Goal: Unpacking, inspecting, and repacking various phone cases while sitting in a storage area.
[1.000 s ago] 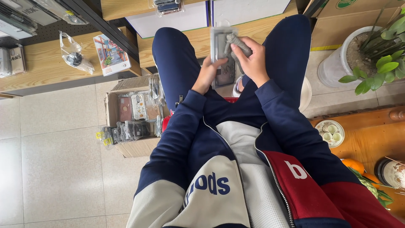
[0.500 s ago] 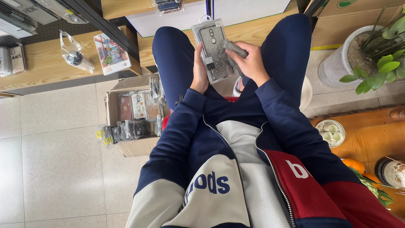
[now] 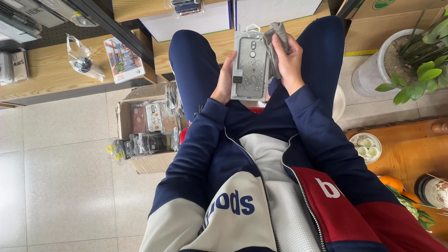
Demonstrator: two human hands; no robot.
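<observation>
A seated person is seen from above, legs in dark blue trousers stretched forward over a pale tiled floor (image 3: 60, 154). A clear plastic packet holding a translucent phone case with a sparkly heart pattern (image 3: 251, 65) is held upright above the lap, between the knees. The left hand (image 3: 226, 80) is closed around the packet's left edge, fingers hidden behind it. The right hand (image 3: 288, 58) is closed on a folded grey cloth (image 3: 276, 44), which is pressed against the packet's right edge (near its top corner). To the left of the legs, an open brown cardboard box (image 3: 140, 130) filled with more packaged phone cases is set on the floor. Further left, a light wooden shelf (image 3: 51, 70) carries small packets. At the right, a white pot with a green leafy plant (image 3: 410, 60) is seen beside a low wooden table (image 3: 410, 154).
</observation>
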